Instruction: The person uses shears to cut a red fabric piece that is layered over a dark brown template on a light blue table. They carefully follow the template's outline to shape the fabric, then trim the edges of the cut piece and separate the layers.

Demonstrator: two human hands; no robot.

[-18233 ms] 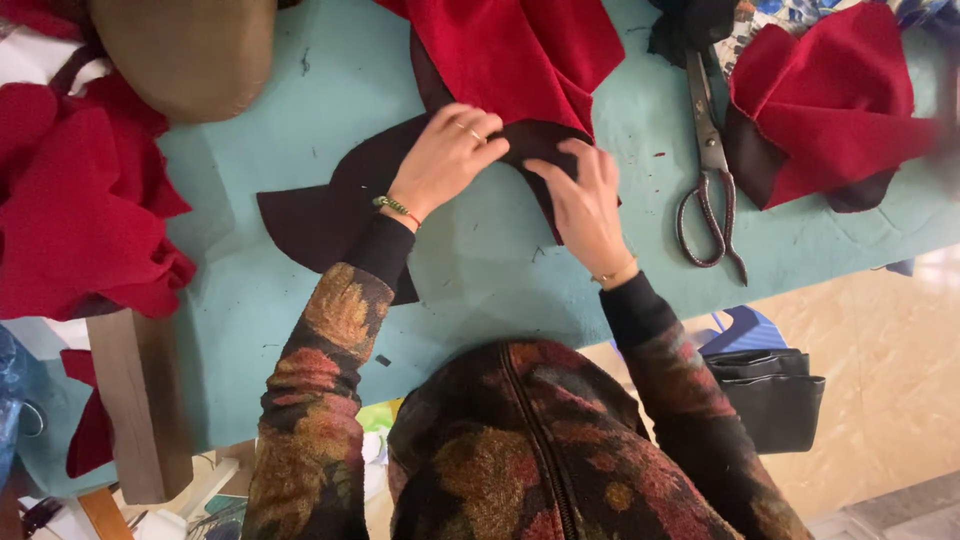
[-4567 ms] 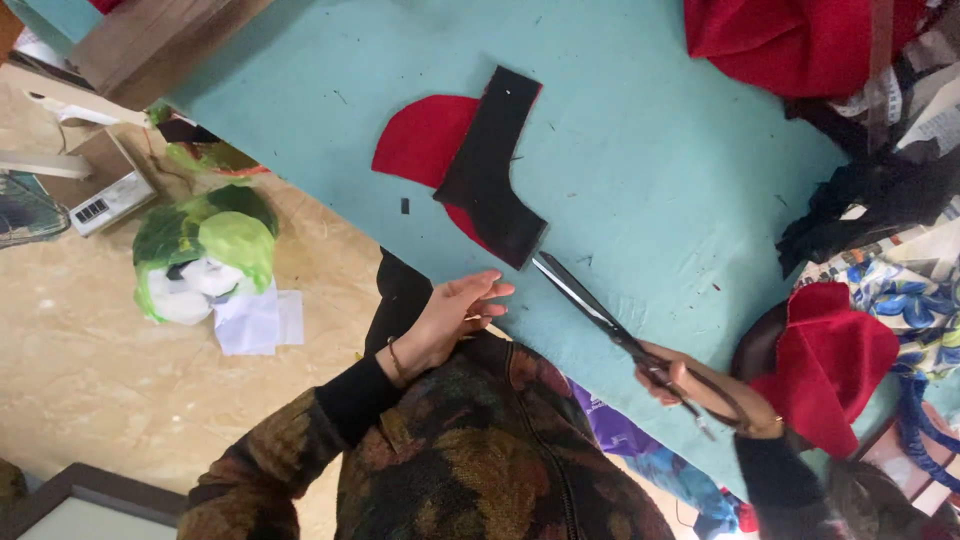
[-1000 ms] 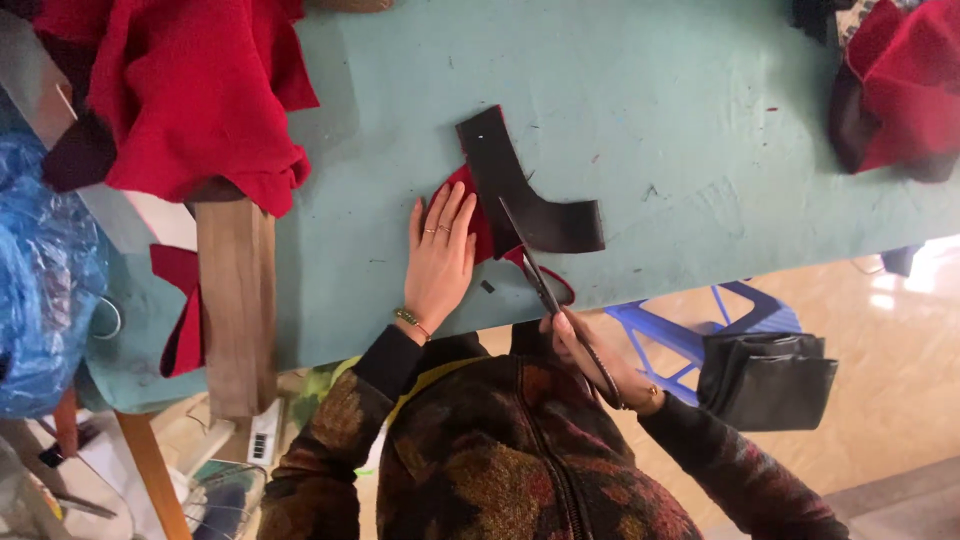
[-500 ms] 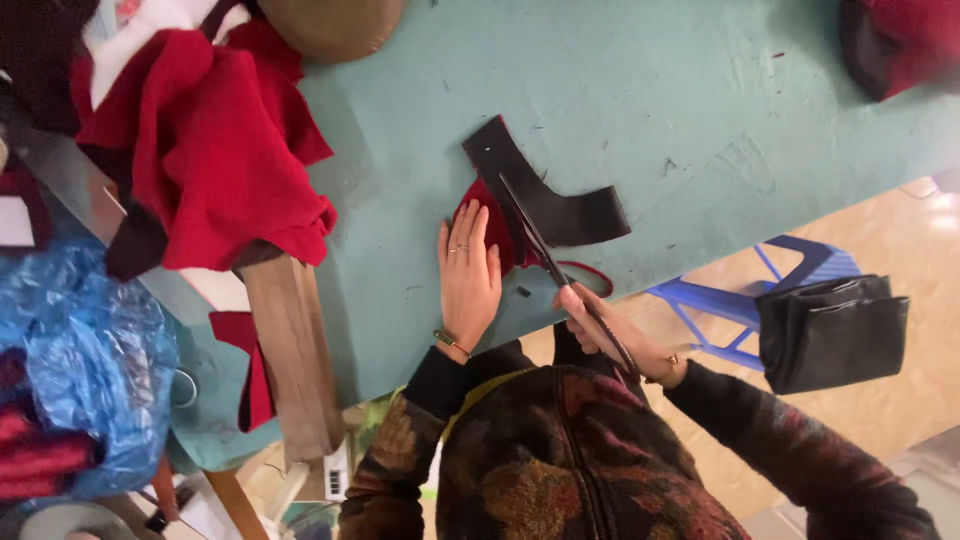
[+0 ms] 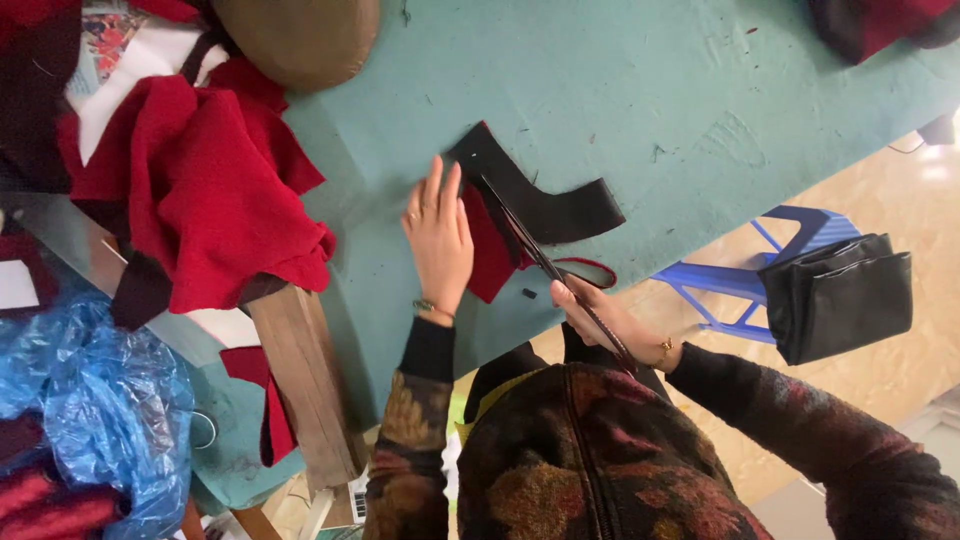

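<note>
At far left a blue plastic bag [image 5: 95,400] lies bunched at the table's near edge, with a heap of red cloth [image 5: 195,185] beyond it, draped over a wooden plank [image 5: 305,385] that runs toward the near side. A brown rounded object [image 5: 295,35] sits at the far edge, above the heap. The table [image 5: 680,90] has a teal top, marked with small scuffs and lint. Near its middle the left hand [image 5: 438,240] lies flat, palm down, fingers extended and close together, pressing on the red felt [image 5: 490,255]; a ring and a wrist bracelet are visible. The red felt lies under a black felt piece [image 5: 545,205], an angled strip whose far end reaches past the fingertips and whose right arm points right. Just right of the left hand the scissors [image 5: 535,250] lie across both layers, blades pointing to the far left, tips at the black piece; whether the blades are parted cannot be told. The right hand [image 5: 605,325] is closed around the scissor handles at the table's near edge, a bracelet at its wrist. Further right, off the table, a blue plastic stool [image 5: 745,285] stands on the pale floor with a black bag [image 5: 840,295] on it. More red cloth shows at the far right corner.
</note>
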